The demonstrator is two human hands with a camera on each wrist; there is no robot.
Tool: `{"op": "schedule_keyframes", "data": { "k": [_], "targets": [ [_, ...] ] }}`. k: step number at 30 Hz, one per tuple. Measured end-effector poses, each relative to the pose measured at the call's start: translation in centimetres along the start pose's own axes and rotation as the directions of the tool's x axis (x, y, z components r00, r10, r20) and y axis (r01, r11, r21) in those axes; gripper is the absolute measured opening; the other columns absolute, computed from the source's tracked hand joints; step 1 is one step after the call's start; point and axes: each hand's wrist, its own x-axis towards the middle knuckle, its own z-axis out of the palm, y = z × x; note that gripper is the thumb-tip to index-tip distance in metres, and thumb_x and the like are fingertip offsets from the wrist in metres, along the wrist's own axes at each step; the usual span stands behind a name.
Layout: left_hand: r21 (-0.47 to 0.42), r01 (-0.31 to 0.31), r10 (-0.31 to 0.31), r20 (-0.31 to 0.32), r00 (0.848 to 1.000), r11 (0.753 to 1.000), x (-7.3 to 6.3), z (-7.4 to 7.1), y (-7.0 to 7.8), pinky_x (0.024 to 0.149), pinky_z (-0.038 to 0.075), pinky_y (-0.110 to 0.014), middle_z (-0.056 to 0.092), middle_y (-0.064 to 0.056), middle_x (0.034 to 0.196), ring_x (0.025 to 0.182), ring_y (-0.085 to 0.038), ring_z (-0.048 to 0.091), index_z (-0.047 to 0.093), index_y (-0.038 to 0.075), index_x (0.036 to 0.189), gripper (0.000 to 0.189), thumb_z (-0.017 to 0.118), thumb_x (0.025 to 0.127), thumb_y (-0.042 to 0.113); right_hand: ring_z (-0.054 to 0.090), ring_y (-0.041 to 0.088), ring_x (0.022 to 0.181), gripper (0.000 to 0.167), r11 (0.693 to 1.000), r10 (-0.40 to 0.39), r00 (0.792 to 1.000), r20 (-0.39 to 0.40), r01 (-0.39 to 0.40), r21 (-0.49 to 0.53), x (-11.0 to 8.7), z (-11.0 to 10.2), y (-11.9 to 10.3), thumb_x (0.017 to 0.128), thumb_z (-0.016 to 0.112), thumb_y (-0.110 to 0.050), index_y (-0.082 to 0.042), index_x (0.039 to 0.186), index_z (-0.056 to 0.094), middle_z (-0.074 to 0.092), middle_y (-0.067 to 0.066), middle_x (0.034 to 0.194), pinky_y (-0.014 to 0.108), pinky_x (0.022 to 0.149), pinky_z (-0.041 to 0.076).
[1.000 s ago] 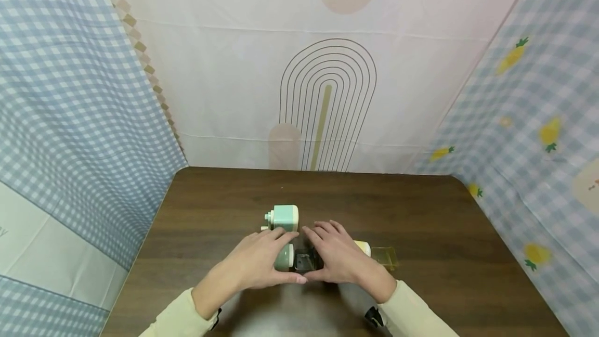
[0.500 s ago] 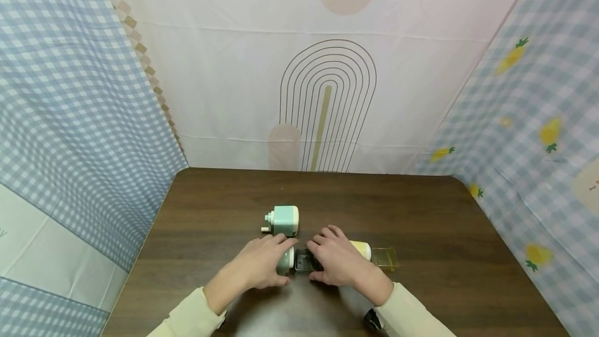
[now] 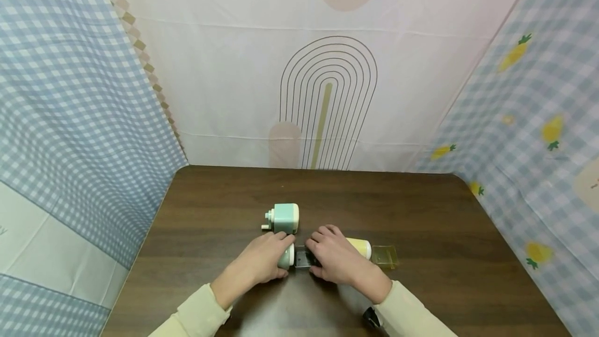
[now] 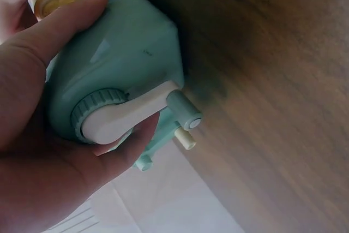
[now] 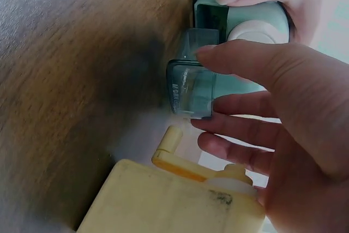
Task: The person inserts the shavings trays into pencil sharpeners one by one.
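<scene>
My left hand (image 3: 262, 258) grips a muted green hand-crank pencil sharpener (image 4: 136, 42), thumb and fingers curled round its body. The sharpener's pale crank (image 4: 131, 115) with a green knob points away from the palm. A clear smoky shavings drawer (image 5: 191, 88) is pinched between the thumb and fingers of my right hand (image 3: 336, 256). In the right wrist view the drawer stands partly out, in front of the open slot (image 5: 211, 17) at the sharpener's base. Close by my right hand lies a yellow crank sharpener (image 5: 169, 200), partly hidden by that hand in the head view.
A light teal crank sharpener (image 3: 284, 217) stands just behind my left hand. To the right of the yellow sharpener is a clear yellowish drawer (image 3: 385, 257). All rest on a dark wood table (image 3: 224, 196), with a patterned cloth (image 3: 234, 82) hanging behind it.
My left thumb has drawn back from the drawer's front, and the left hand has closed round the green sharpener. My right hand has shifted slightly and stays at the drawer.
</scene>
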Motion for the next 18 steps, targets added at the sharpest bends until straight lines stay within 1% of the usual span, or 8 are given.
{"op": "schedule_keyframes", "data": {
  "k": [6,13,18],
  "targets": [
    [0.017,-0.016,0.016,-0.02,1.0,1.0,0.01,0.3,-0.21,0.086,0.057,-0.041,0.066,-0.003,0.108,0.092,-0.025,0.065,0.064,0.01,0.125,0.064,0.097,0.077,0.037,0.063,0.023,0.111,0.046,0.999,-0.009,1.0,-0.024,0.01,0.035,0.33,0.01,-0.34,0.089,0.086,-0.045,-0.011,0.118,0.074,0.071,0.002,0.111,0.05,0.105,0.05],
    [-0.002,-0.008,0.008,-0.026,1.0,1.0,-0.12,0.21,-0.08,0.087,0.057,-0.042,0.067,-0.004,0.111,0.094,-0.026,0.065,0.064,0.008,0.127,0.065,0.097,0.077,0.035,0.064,0.023,0.109,0.046,0.996,0.02,1.0,-0.02,-0.018,0.091,0.68,0.57,-0.75,0.089,0.085,-0.044,-0.011,0.119,0.074,0.07,0.002,0.109,0.05,0.102,0.051],
    [-0.002,-0.001,0.001,-0.03,1.0,1.0,-0.17,0.09,0.1,0.085,0.057,-0.042,0.067,-0.004,0.111,0.094,-0.026,0.066,0.065,0.009,0.125,0.064,0.097,0.076,0.035,0.064,0.022,0.108,0.046,0.993,0.015,1.0,-0.022,-0.012,0.114,0.86,0.98,-1.04,0.09,0.085,-0.044,-0.011,0.119,0.074,0.07,0.001,0.109,0.049,0.1,0.052]
  ]
}}
